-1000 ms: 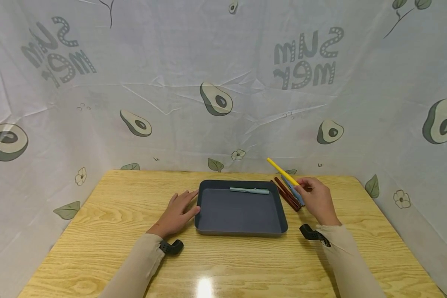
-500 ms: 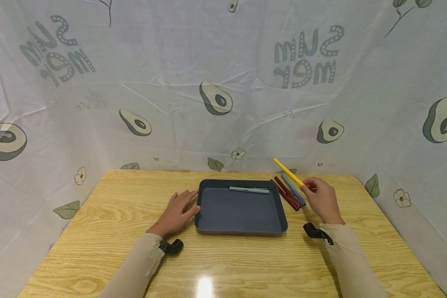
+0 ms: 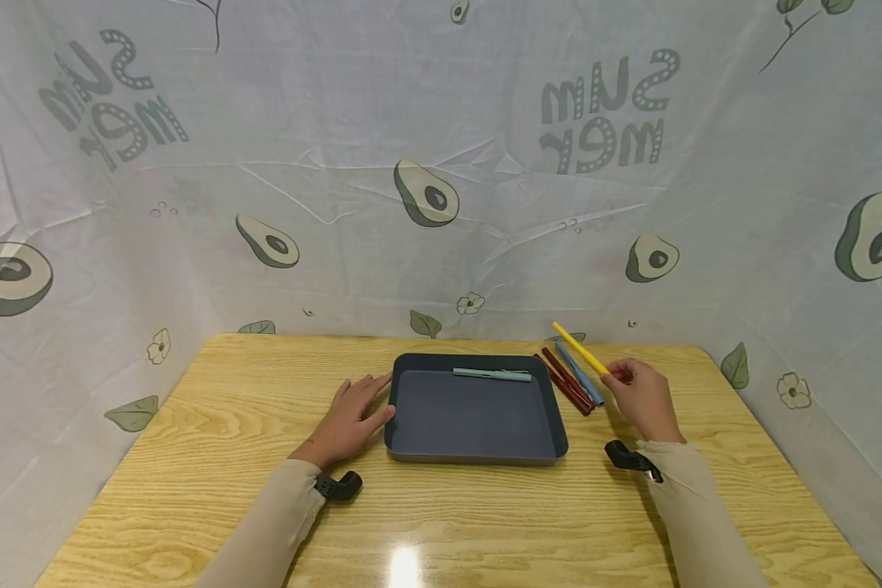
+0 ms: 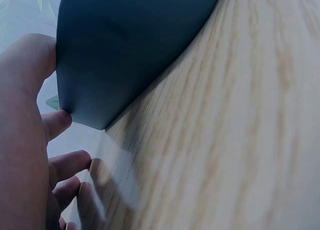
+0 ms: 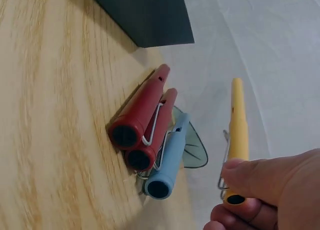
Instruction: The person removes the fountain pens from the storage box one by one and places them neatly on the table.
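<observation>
My right hand (image 3: 643, 398) pinches a yellow pen (image 3: 579, 347) near its capped, clipped end, thumb on top in the right wrist view. The pen slants up and away to the left, raised over the table. Just left of it lie a blue pen (image 5: 169, 162) and two dark red pens (image 5: 135, 110), side by side. My left hand (image 3: 349, 420) rests at the left side of a dark grey tray (image 3: 478, 459), thumb and a fingertip touching its wall, fingers spread. Inside the tray, along the far side, lies a pale blue-green pen (image 3: 492, 375).
The wooden table (image 3: 441, 531) reaches back to a white curtain (image 3: 338, 269) printed with avocados and leaves. The red pens lie close against the tray's right wall. A black wrist camera sits on each sleeve.
My right hand has moved right and slightly down, carrying the yellow pen away from the tray to the right of the blue pen. The left hand and tray have stayed still.
</observation>
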`<state>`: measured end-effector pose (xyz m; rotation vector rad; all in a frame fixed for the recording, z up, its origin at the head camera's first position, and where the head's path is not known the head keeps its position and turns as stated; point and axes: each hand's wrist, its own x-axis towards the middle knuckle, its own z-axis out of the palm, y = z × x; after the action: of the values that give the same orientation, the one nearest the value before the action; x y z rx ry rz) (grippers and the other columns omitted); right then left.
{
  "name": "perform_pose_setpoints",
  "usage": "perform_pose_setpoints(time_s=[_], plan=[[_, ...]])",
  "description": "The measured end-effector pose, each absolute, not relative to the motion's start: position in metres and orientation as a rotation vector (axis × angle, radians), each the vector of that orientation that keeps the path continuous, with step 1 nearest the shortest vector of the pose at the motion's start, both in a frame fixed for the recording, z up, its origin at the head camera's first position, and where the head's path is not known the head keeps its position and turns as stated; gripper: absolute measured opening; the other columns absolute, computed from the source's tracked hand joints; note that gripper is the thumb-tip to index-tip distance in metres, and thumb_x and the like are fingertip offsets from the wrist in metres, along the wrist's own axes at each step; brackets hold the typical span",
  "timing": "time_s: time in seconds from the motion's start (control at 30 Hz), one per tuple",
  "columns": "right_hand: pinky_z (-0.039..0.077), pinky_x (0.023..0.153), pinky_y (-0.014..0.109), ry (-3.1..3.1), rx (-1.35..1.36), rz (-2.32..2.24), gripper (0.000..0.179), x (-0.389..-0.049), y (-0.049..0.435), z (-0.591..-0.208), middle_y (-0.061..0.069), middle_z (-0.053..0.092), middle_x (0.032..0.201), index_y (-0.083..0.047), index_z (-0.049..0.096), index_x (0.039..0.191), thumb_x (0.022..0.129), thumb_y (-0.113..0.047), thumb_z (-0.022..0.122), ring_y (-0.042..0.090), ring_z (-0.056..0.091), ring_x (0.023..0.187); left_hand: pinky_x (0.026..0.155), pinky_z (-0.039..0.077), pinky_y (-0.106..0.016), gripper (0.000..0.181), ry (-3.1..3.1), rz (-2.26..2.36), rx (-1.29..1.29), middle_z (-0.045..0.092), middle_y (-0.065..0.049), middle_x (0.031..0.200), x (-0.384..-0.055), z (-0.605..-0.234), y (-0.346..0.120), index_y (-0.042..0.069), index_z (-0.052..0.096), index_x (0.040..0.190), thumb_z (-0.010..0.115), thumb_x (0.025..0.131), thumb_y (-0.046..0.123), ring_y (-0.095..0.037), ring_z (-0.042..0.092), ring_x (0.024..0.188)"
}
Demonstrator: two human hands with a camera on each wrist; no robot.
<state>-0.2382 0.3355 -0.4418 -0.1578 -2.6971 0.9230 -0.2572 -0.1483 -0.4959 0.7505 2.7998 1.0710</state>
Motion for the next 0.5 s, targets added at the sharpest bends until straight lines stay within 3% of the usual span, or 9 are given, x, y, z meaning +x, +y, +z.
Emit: perform_pose_setpoints(time_s=[0.23, 0.5], plan=[[0.049, 0.062, 0.030, -2.751, -0.215, 0.944, 0.020, -0.2365, 0.3386, -0.4448, 0.020, 0.070, 0.097, 0.007, 0.069, 0.111, 0.101, -0.010, 0.068, 0.029, 0.064, 0.081, 0.128, -0.001, -0.058, 0.068, 2.798, 1.074, 0.753, 0.038, -0.011, 0.165, -0.2567, -0.4942, -0.1475, 0.019, 0.033, 0.164, 0.055, 0.106, 0.047, -0.037, 0.023, 0.156], [0.048, 0.058, 0.031, -2.761, -0.282, 0.996, 0.020, -0.2368, 0.3395, -0.4463, 0.021, 0.069, 0.098, 0.006, 0.068, 0.111, 0.101, -0.010, 0.068, 0.027, 0.062, 0.078, 0.128, 0.000, -0.058, 0.067, 2.813, 1.075, 0.767, 0.039, -0.013, 0.164, -0.2574, -0.4983, -0.1481, 0.017, 0.034, 0.164, 0.054, 0.107, 0.047, -0.038, 0.024, 0.156]])
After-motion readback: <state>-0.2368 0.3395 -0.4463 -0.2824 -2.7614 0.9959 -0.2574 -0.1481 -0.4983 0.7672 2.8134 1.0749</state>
